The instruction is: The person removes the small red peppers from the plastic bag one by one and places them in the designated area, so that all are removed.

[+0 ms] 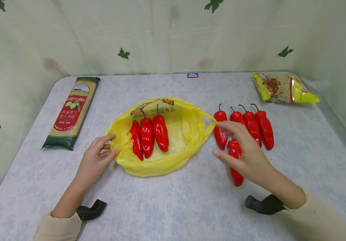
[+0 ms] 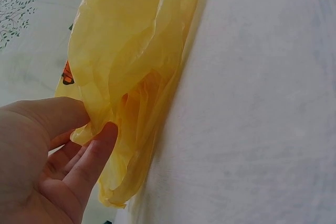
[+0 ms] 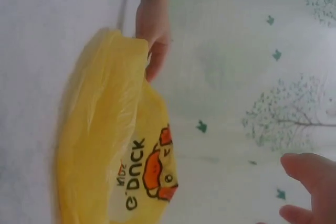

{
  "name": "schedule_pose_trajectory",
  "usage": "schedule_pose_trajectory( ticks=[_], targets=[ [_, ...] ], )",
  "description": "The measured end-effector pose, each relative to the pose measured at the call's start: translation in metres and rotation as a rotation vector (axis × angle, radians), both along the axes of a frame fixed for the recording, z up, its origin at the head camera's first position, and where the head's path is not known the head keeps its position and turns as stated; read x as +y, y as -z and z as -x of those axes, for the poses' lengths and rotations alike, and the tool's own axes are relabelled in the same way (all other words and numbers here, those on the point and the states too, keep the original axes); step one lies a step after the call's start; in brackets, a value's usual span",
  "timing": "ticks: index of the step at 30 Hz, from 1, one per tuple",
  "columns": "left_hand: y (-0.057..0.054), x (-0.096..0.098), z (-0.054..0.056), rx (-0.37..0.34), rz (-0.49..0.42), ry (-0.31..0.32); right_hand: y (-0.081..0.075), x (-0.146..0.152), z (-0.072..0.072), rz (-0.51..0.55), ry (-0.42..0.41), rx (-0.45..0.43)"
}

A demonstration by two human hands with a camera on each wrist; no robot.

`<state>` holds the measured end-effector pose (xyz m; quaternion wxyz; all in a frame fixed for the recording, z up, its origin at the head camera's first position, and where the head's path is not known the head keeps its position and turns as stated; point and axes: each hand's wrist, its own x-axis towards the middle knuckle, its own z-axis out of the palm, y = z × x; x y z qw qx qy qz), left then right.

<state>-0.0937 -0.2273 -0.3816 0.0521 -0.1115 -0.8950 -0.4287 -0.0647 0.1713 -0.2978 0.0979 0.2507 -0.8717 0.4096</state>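
A yellow plastic bag (image 1: 148,167) lies with its mouth spread wide, and three red peppers (image 1: 147,137) rest inside it. My left hand (image 1: 95,159) pinches the bag's left edge between thumb and fingers, as the left wrist view shows closely. On the other side, my right hand (image 1: 248,150) is held with thumb and fingers apart and nothing between them. Its fingertips are right at the tip of the bag's right handle in the head view. Several more red peppers (image 1: 264,130) lie beyond and under this hand, which partly hides some of them.
A long pack of pasta (image 1: 71,112) lies at the left of the table. At the back right is a yellow and clear food packet (image 1: 284,88). A small blue and red label (image 1: 192,75) sits at the table's back edge, before a leaf-patterned curtain (image 1: 173,40).
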Motion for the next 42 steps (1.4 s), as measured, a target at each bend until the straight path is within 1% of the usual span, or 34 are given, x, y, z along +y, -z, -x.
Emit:
schedule_pose_trajectory(
  ticks=[3,6,11,14,18,22,27,30,34,39,42],
  targets=[
    [0.000,0.000,0.001,-0.003,-0.003,0.001,0.000,-0.022,0.019,0.040,-0.093,-0.015],
    [0.001,0.001,0.001,-0.007,-0.002,0.001,0.006,-0.044,0.039,0.057,-0.158,-0.063],
    [0.002,0.001,0.001,-0.013,0.000,0.003,0.021,-0.073,0.064,0.035,-0.201,-0.183],
    [0.002,0.001,0.001,-0.013,0.005,0.001,0.030,-0.085,0.076,0.031,-0.221,-0.261],
    [0.001,0.001,0.001,-0.014,0.012,-0.004,0.042,-0.095,0.088,0.058,-0.244,-0.366],
    [0.001,0.001,0.001,-0.012,0.013,-0.003,0.052,-0.101,0.097,0.063,-0.262,-0.456],
    [0.001,0.001,0.001,-0.005,0.009,-0.001,0.064,-0.106,0.104,0.028,-0.259,-0.540],
    [0.001,0.001,0.001,-0.004,0.007,0.000,0.070,-0.108,0.107,0.006,-0.262,-0.557],
    [0.002,0.001,0.001,-0.003,0.009,0.002,0.075,-0.111,0.111,-0.045,-0.292,-0.554],
    [0.002,0.000,0.001,0.001,0.006,0.000,0.074,-0.114,0.111,-0.153,-0.296,-0.576],
    [0.002,0.000,0.001,0.000,0.007,-0.003,0.072,-0.115,0.112,-0.184,-0.294,-0.607]
  ],
)
